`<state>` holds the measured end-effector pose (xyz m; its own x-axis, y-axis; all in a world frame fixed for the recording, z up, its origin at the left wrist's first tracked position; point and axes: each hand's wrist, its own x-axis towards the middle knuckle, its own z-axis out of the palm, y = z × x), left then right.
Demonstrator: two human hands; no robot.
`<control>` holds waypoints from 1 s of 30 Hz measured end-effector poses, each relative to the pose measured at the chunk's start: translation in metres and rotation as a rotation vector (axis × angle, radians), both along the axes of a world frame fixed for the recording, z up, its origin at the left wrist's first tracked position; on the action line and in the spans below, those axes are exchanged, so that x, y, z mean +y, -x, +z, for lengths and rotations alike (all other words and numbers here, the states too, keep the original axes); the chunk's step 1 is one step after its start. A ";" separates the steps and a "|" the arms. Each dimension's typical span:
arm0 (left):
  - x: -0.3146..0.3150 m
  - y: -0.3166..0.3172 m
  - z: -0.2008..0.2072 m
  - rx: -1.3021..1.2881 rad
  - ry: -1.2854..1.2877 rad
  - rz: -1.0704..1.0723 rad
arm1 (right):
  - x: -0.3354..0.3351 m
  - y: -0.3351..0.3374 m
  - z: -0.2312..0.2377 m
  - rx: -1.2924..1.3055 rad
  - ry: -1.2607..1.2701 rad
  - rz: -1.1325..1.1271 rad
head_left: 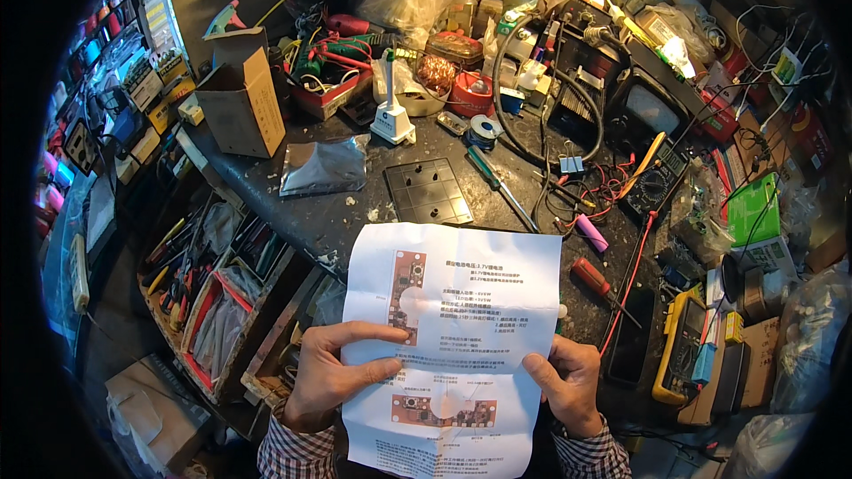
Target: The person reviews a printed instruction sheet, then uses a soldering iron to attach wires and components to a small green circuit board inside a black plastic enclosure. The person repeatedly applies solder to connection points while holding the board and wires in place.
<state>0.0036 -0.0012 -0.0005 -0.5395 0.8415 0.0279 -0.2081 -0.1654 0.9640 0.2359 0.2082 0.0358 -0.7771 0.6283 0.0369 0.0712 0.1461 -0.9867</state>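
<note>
A white printed instruction sheet (pixel 479 337) with creases and pictures of brown circuit boards is held up before me, hiding part of the workbench. My left hand (pixel 342 365) is at its left edge, index finger stretched over the upper board picture. The left thumb lies on the front of the paper; the other fingers are hidden, seemingly behind it. My right hand (pixel 568 386) pinches the right edge, thumb on top. Just beyond the sheet lie a black plastic plate (pixel 428 192) with small posts and a green-handled screwdriver (pixel 499 184).
Behind are a silver bag (pixel 324 166), an open cardboard box (pixel 244 98), a white stand (pixel 391 120) and a solder spool (pixel 484 131). At right lie a red-handled screwdriver (pixel 593 278), a pink cylindrical cell (pixel 591 233), a yellow multimeter (pixel 682 346) and tangled leads. Tool-filled drawers (pixel 217 319) stand left.
</note>
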 end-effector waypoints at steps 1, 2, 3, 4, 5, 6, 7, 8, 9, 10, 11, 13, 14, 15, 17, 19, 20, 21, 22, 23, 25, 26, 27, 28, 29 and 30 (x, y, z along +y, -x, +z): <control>0.000 0.000 0.000 -0.004 -0.002 0.001 | 0.000 0.000 0.000 -0.006 0.000 0.000; 0.000 0.000 0.000 -0.007 -0.005 0.003 | 0.000 0.000 0.000 -0.008 -0.006 -0.001; 0.000 0.000 0.000 -0.005 -0.006 0.002 | 0.000 0.000 0.000 -0.007 -0.006 -0.001; 0.001 0.000 0.000 -0.004 -0.008 0.002 | 0.000 0.000 0.000 -0.002 -0.011 -0.002; 0.001 0.000 0.000 -0.002 -0.010 0.001 | 0.000 0.000 -0.001 0.002 -0.021 -0.003; 0.001 0.000 -0.001 0.004 -0.007 0.001 | 0.001 0.000 -0.001 -0.001 -0.019 0.000; 0.000 0.001 -0.001 0.010 -0.003 0.002 | 0.001 0.000 -0.001 -0.006 -0.021 0.004; 0.000 0.001 -0.001 -0.001 -0.009 -0.002 | 0.002 0.000 -0.001 -0.008 -0.029 0.007; 0.000 0.001 -0.001 0.010 0.000 0.003 | 0.002 -0.001 -0.001 -0.012 -0.026 0.009; 0.000 0.000 -0.001 0.004 -0.001 0.004 | 0.002 -0.001 -0.002 -0.014 -0.029 0.010; 0.000 0.000 -0.001 -0.001 -0.002 0.005 | 0.002 -0.001 -0.002 -0.009 -0.036 0.010; 0.000 0.001 -0.001 -0.002 -0.001 0.000 | 0.002 -0.001 -0.002 -0.008 -0.026 0.003; 0.000 0.001 0.000 -0.003 0.000 -0.002 | 0.001 0.000 -0.002 -0.004 -0.023 -0.001; 0.001 0.000 0.000 -0.002 -0.005 0.001 | 0.001 0.000 -0.002 -0.001 -0.020 -0.001; 0.001 0.000 0.000 -0.019 -0.018 0.001 | 0.001 0.000 -0.002 0.008 -0.014 -0.002; 0.001 0.000 0.000 0.004 -0.009 0.005 | 0.000 0.000 -0.003 0.012 -0.006 -0.008; 0.001 0.001 0.000 0.006 -0.007 0.005 | 0.000 0.000 -0.003 0.016 -0.004 -0.010; 0.001 0.001 0.000 0.008 -0.003 0.005 | 0.001 0.000 -0.003 0.008 -0.003 -0.008; 0.001 0.001 0.000 0.010 0.001 0.005 | 0.001 -0.001 -0.003 0.000 -0.002 -0.005; 0.001 0.001 0.000 0.011 0.005 0.005 | 0.001 -0.001 -0.003 0.001 -0.004 -0.004; 0.001 0.001 0.000 0.018 0.006 0.006 | 0.001 -0.001 -0.003 0.002 -0.003 -0.005; 0.000 0.001 0.000 0.021 0.007 0.007 | 0.001 -0.001 -0.003 0.007 -0.004 -0.006; 0.001 0.001 0.000 0.017 0.001 0.005 | 0.001 -0.001 -0.003 0.001 -0.010 -0.004; 0.001 0.001 0.000 0.013 -0.005 0.004 | 0.002 -0.001 -0.003 -0.005 -0.017 -0.002; 0.001 0.001 0.000 0.008 -0.009 0.002 | 0.002 -0.001 -0.003 -0.001 -0.025 0.000; 0.001 0.000 0.000 0.005 -0.007 0.004 | 0.002 -0.001 -0.003 -0.012 -0.025 -0.001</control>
